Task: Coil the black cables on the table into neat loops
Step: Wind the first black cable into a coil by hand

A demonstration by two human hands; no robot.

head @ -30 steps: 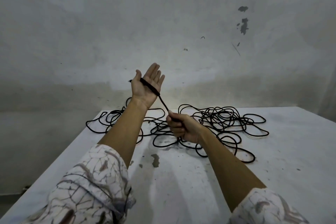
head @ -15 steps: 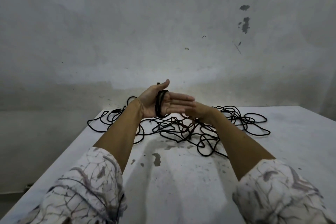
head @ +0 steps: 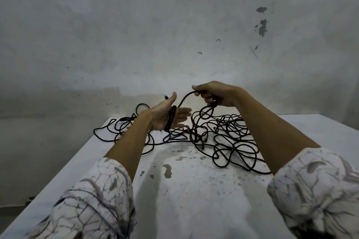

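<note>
The left hand (head: 168,116) is held flat, palm up and fingers straight, with a few turns of black cable (head: 171,119) wound round the palm. The right hand (head: 214,94), which half a second ago was low beside the left fingers, is now raised with its fingers curled round the cable's running length. Another wrap is judged imminent. The remaining cables (head: 223,134) lie tangled toward the table's (head: 194,200) far edge; coiling has barely begun.
</note>
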